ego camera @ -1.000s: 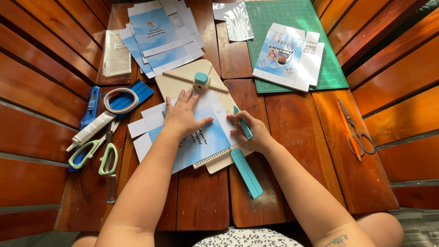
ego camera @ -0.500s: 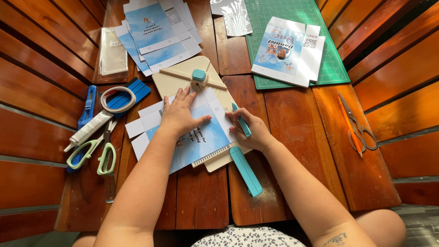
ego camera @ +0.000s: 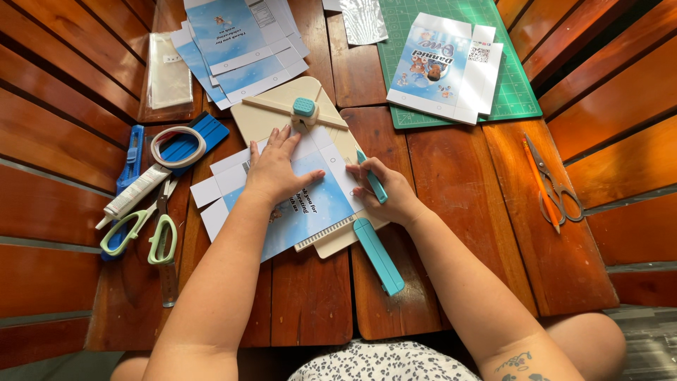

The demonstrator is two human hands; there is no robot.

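Note:
My left hand [ego camera: 275, 166] lies flat, fingers spread, on a blue-and-white printed box template [ego camera: 296, 201] that rests on a cream scoring board [ego camera: 264, 116]. A teal slider [ego camera: 305, 107] sits on the board's rail just beyond my fingertips. My right hand [ego camera: 384, 190] grips a slim teal scoring tool [ego camera: 374, 185] at the sheet's right edge. A teal fold-out arm [ego camera: 379, 255] of the board sticks out toward me below that hand.
Left: green-handled scissors [ego camera: 151, 236], a glue tube [ego camera: 134, 192], a tape roll [ego camera: 178, 146], a blue cutter [ego camera: 134, 155]. Far: a stack of templates [ego camera: 240, 46], a clear bag [ego camera: 168, 74]. A green cutting mat [ego camera: 515, 85] holds another template [ego camera: 444, 67]. Metal scissors [ego camera: 557, 187] and an orange pencil [ego camera: 539, 183] lie right.
My hands stay on the sheet and the scoring tool, shifted only slightly. The view has drifted a little.

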